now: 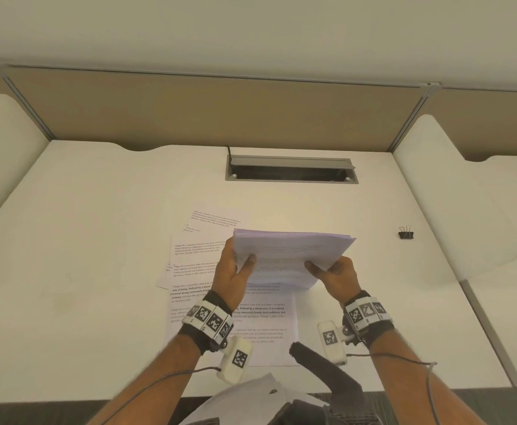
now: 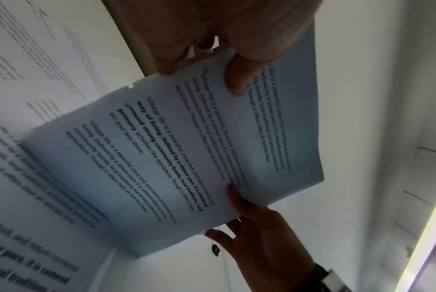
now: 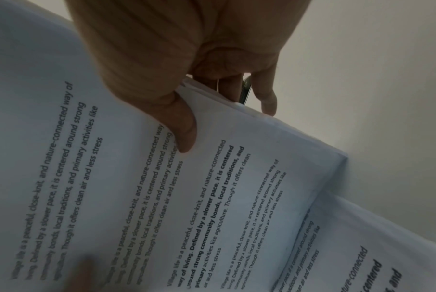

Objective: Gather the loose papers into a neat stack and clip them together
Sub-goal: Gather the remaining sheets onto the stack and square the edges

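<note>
— Paper: where's it at?
— Stack (image 1: 291, 253) raised over the desk (image 1: 97, 210), left hand (image 1: 235, 268) and right hand (image 1: 333, 277) pinching its near corners; more sheets (image 1: 195, 271) beneath.
— Next?
— Probably gather those; clip (image 1: 406, 234) waits far right.

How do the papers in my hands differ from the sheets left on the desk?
The held stack is lifted and tilted, gripped by the left hand and right hand; the desk sheets lie flat. The held stack's edges roughly align; the desk sheets are fanned askew. Both carry printed paragraphs.
</note>
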Available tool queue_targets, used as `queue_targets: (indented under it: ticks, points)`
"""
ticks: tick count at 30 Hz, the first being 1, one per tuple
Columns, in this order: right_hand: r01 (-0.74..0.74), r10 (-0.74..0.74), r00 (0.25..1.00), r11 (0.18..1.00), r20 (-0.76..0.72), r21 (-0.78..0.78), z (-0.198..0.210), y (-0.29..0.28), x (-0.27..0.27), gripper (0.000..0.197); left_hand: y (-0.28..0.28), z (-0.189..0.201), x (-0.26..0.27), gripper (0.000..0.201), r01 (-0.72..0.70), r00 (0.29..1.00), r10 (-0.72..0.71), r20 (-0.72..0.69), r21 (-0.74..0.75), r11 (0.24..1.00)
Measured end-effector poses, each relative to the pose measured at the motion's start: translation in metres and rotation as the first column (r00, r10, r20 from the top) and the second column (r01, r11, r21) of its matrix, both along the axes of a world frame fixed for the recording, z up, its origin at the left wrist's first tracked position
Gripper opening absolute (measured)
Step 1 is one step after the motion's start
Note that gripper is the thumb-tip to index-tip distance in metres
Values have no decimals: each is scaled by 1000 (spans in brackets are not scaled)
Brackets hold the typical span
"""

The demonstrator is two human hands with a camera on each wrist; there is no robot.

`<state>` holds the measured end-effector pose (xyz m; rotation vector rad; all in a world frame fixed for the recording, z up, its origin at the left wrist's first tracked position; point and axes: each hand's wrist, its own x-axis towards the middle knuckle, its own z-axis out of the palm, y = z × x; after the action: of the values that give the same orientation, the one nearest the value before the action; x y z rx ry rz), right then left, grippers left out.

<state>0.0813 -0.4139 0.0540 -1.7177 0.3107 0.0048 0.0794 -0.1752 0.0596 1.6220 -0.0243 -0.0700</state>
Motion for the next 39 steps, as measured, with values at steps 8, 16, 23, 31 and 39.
queue_targets:
  ticks: [8,16,23,31,39]
  points:
    - [-38,38,999,998,-9,-54,-5,-3,3,24,1,-4,11,27,-77,997,69,41,273,959]
    - [-91,94,995,992,22,-91,-10,-2,2,27,-3,2,11,30,-97,993,80,85,219,971]
    - [-77,79,997,991,14,-107,-14,-5,5,24,-5,25,11,60,-111,931,42,361,173,979]
    - [-83,82,997,993,-11,-82,-20,-9,9,25,-2,23,17,31,-152,883,8,470,269,951]
    - [-88,84,996,982,-31,-168,-24,-16,10,22,3,36,27,31,-184,876,47,480,242,953]
